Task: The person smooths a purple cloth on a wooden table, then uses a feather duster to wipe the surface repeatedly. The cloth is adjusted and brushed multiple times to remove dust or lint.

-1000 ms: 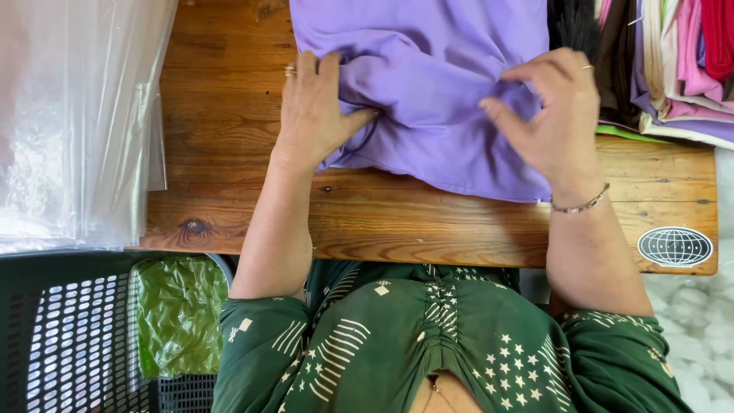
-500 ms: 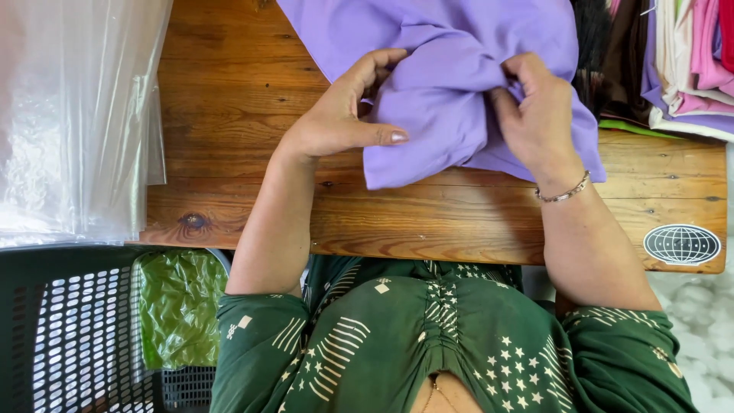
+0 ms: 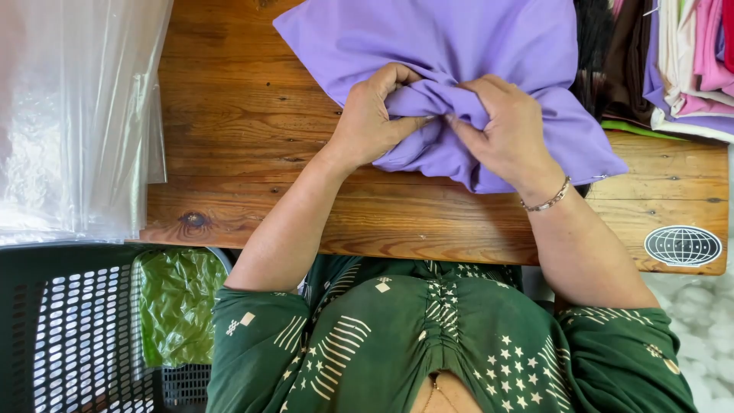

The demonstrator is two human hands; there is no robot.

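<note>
A purple cloth (image 3: 466, 46) lies on the wooden table (image 3: 252, 153), its near edge bunched into folds. My left hand (image 3: 375, 118) clutches the bunched fabric from the left, fingers curled into it. My right hand (image 3: 508, 130), with a silver bracelet at the wrist, grips the same bunch from the right. Both hands meet at the middle of the gathered edge, knuckles nearly touching.
A stack of clear plastic bags (image 3: 73, 115) covers the table's left end. Folded garments in pink, white, brown and black (image 3: 673, 61) are piled at the far right. A dark plastic crate (image 3: 69, 336) holding a green bag (image 3: 180, 306) stands below the table's left edge.
My hands went from pressing the cloth flat and apart to drawing together, gathering its near edge into a tight bunch between them.
</note>
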